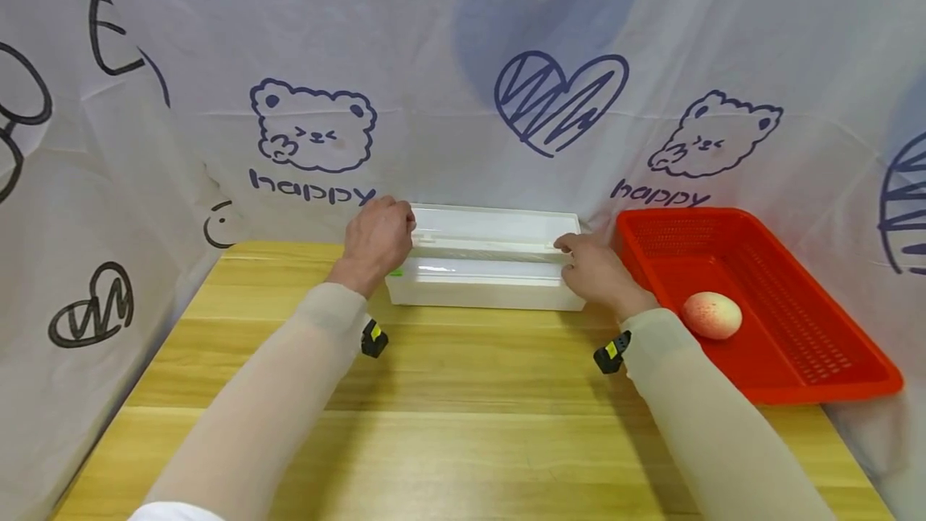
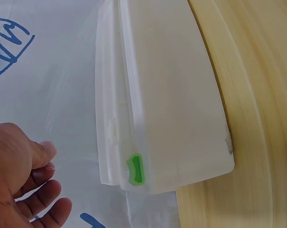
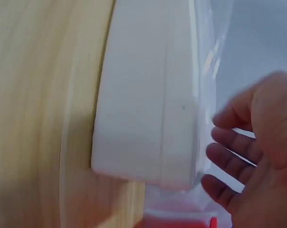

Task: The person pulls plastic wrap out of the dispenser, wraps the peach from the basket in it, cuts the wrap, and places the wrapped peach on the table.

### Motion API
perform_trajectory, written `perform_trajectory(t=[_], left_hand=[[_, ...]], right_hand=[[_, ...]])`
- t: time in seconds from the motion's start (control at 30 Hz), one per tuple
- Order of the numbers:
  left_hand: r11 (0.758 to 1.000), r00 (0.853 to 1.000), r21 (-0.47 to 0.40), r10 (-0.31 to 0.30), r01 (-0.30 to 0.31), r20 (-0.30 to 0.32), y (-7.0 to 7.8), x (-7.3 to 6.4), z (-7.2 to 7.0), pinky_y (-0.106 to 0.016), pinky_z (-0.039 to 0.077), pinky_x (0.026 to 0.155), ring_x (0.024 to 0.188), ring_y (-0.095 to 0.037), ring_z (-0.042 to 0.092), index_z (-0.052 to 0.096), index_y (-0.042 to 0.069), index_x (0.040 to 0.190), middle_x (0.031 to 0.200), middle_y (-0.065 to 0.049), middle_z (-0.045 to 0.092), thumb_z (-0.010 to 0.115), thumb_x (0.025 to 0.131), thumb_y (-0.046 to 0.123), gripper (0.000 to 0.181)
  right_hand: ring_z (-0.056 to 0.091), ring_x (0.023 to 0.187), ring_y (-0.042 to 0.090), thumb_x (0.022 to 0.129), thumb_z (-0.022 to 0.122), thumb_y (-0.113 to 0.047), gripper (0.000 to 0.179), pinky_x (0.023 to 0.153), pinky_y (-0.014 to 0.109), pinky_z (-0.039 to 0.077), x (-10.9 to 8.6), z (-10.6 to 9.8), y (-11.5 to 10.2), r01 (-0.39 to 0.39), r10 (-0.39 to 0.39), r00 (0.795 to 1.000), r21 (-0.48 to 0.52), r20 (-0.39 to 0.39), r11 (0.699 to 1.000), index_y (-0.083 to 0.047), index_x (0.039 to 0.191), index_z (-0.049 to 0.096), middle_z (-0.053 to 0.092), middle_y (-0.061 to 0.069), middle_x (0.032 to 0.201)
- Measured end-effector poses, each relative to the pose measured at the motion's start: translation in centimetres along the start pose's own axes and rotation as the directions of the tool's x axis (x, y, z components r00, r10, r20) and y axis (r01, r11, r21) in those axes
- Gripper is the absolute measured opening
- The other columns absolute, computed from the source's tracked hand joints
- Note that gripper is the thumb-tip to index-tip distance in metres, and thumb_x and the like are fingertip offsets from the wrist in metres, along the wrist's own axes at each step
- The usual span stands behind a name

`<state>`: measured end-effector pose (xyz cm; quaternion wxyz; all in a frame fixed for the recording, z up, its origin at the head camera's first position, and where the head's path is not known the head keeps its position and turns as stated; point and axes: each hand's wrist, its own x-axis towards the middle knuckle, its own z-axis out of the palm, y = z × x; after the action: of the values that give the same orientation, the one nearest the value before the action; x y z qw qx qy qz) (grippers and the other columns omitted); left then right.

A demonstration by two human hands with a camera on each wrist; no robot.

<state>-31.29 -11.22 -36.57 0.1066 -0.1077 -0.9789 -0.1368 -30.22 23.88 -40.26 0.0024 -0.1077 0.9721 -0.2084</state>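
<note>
A long white cling film dispenser [image 1: 485,294] stands near the back of the table with its lid [image 1: 499,223] raised. A green slide cutter [image 2: 135,169] sits at its left end. Clear cling film [image 1: 488,256] stretches across the opening. At the left end, my left hand [image 1: 379,238] pinches the film's edge between thumb and index finger, other fingers curled. My right hand [image 1: 596,270] is at the opposite end, thumb and index tip close together on the film [image 3: 219,52] beside the box rim; its other fingers are spread a little.
To the right is a red plastic basket [image 1: 803,280] with a peach [image 1: 712,315] inside. A white printed cloth [image 1: 434,63] hangs right behind the dispenser and along the sides. The wooden table [image 1: 463,424] extends in front of the box.
</note>
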Motion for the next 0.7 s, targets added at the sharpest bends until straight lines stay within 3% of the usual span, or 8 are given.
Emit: perform_trajectory(t=[0.13, 0.37, 0.47, 0.57, 0.7], left_hand=[[1.0, 1.0, -0.004, 0.025, -0.025, -0.01, -0.06, -0.26, -0.16, -0.045, 0.057, 0.093, 0.107, -0.029, 0.061, 0.073, 0.007, 0.117, 0.112, -0.009, 0.066, 0.059, 0.108, 0.017, 0.019], [0.999, 0.999, 0.009, 0.041, -0.04, -0.027, -0.04, -0.47, -0.2, -0.042, 0.058, 0.092, 0.105, -0.028, 0.061, 0.073, 0.008, 0.116, 0.11, -0.008, 0.066, 0.06, 0.108, 0.016, 0.018], [0.999, 0.998, 0.004, 0.044, -0.044, -0.035, -0.08, -0.52, -0.37, -0.043, 0.058, 0.091, 0.105, -0.028, 0.061, 0.073, 0.009, 0.116, 0.11, -0.008, 0.066, 0.059, 0.108, 0.017, 0.018], [0.999, 0.998, -0.001, 0.048, -0.048, -0.035, -0.13, -0.56, -0.61, -0.043, 0.058, 0.091, 0.105, -0.027, 0.061, 0.073, 0.009, 0.116, 0.111, -0.007, 0.067, 0.06, 0.108, 0.017, 0.018], [0.999, 0.999, -0.005, 0.039, -0.039, -0.03, -0.26, -0.66, -0.92, -0.042, 0.058, 0.092, 0.105, -0.027, 0.062, 0.073, 0.009, 0.118, 0.111, -0.008, 0.067, 0.06, 0.108, 0.017, 0.018]], right_hand=[[0.054, 0.134, 0.041, 0.095, 0.05, -0.002, 0.052, 0.12, 0.061, 0.039, 0.48, 0.3, -0.48, 0.06, -0.054, 0.996, -0.075, 0.075, 0.995, -0.004, 0.146, 0.059, 0.059, 0.02, 0.149], [0.058, 0.116, 0.038, 0.095, 0.053, -0.003, 0.043, 0.112, 0.06, 0.042, 0.79, 0.32, -0.53, 0.097, -0.084, 0.992, -0.147, 0.094, 0.984, -0.007, 0.134, 0.071, 0.068, 0.018, 0.131], [0.057, 0.106, 0.036, 0.094, 0.054, -0.003, 0.033, 0.101, 0.053, 0.047, 0.88, 0.29, -0.42, 0.103, -0.094, 0.993, -0.125, 0.077, 0.987, -0.006, 0.12, 0.074, 0.07, 0.017, 0.118], [0.057, 0.094, 0.032, 0.095, 0.057, -0.005, 0.017, 0.082, 0.041, 0.048, 0.78, 0.08, -0.27, 0.072, -0.067, 0.995, -0.067, 0.077, 0.995, -0.006, 0.108, 0.068, 0.066, 0.014, 0.104], [0.058, 0.089, 0.028, 0.097, 0.059, -0.008, 0.02, 0.072, 0.034, 0.047, 0.48, -0.24, -0.16, 0.028, -0.026, 0.994, -0.009, 0.109, 1.0, -0.007, 0.117, 0.061, 0.063, 0.013, 0.101]])
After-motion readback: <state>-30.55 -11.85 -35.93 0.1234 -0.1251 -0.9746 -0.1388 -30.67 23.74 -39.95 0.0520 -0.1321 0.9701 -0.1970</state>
